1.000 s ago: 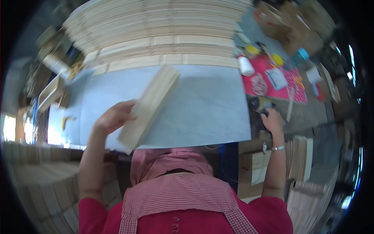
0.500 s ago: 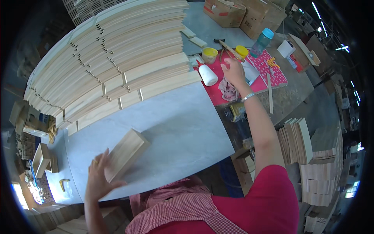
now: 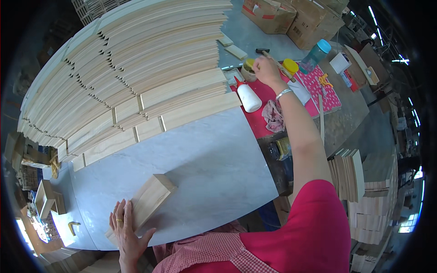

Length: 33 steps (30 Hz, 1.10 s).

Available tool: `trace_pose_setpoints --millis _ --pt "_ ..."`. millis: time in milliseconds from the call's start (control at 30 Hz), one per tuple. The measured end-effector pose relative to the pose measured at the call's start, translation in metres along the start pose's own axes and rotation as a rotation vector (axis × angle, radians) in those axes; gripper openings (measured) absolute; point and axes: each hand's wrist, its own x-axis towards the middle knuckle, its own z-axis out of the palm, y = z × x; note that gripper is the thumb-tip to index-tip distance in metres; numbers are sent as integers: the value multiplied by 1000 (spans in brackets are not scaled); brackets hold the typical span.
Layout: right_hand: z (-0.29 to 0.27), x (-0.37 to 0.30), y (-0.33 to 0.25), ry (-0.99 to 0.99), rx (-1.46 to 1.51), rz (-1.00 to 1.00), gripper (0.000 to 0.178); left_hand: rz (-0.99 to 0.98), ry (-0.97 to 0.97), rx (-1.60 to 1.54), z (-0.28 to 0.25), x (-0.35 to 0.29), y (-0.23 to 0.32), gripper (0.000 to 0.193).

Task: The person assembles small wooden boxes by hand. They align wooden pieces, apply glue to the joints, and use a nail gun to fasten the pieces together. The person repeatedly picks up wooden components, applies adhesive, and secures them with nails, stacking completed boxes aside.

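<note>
On the grey-white tabletop (image 3: 218,164) lies a pale wooden block-like piece (image 3: 152,198), slanting away to the right. My left hand (image 3: 128,232) rests across its near end, fingers stretched out and thumb spread apart. Far to the right, my right hand (image 3: 267,71) is at a small tub (image 3: 246,72) with yellow at its rim. Its fingers are pinched together, and whatever they hold is too hidden to make out. Beside that hand lie a hammer (image 3: 287,72) and a yellow lid (image 3: 290,67). A white glue bottle with a red tip (image 3: 249,98) lies nearer.
Stacked pale wooden boards (image 3: 159,54) fill the table's far left. A crumpled rag (image 3: 273,116), a teal-capped bottle (image 3: 315,57) and a yellow clip-like object (image 3: 325,81) sit around the red cloth (image 3: 260,128). Cardboard boxes (image 3: 314,22) stand behind; more boards (image 3: 348,175) are at right.
My right hand has moved left to the small tub, its fingers drawing together. The wooden piece and my left hand appear lower in view, and the hand now lies over the piece's near end.
</note>
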Motion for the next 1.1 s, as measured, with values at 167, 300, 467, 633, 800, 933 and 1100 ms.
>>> trace_pose_setpoints --millis 167,300,467,633,800,933,1100 --pt "-77 -45 -78 3 702 113 12 -46 1 -4 2 -3 1 106" --pt "-87 -81 -97 -401 639 4 15 -5 36 30 5 -4 -2 106" --pt "-39 -33 -45 61 385 205 16 17 40 49 3 -1 -2 105" --pt "-11 21 -13 -260 -55 420 29 34 56 35 2 1 2 106" --pt "12 41 2 -391 -95 353 33 18 48 19 2 0 5 106" --pt "8 43 -10 -337 -35 395 25 17 51 46 3 0 6 106" --pt "-1 35 -25 -294 126 497 25 42 61 73 -3 5 10 94"
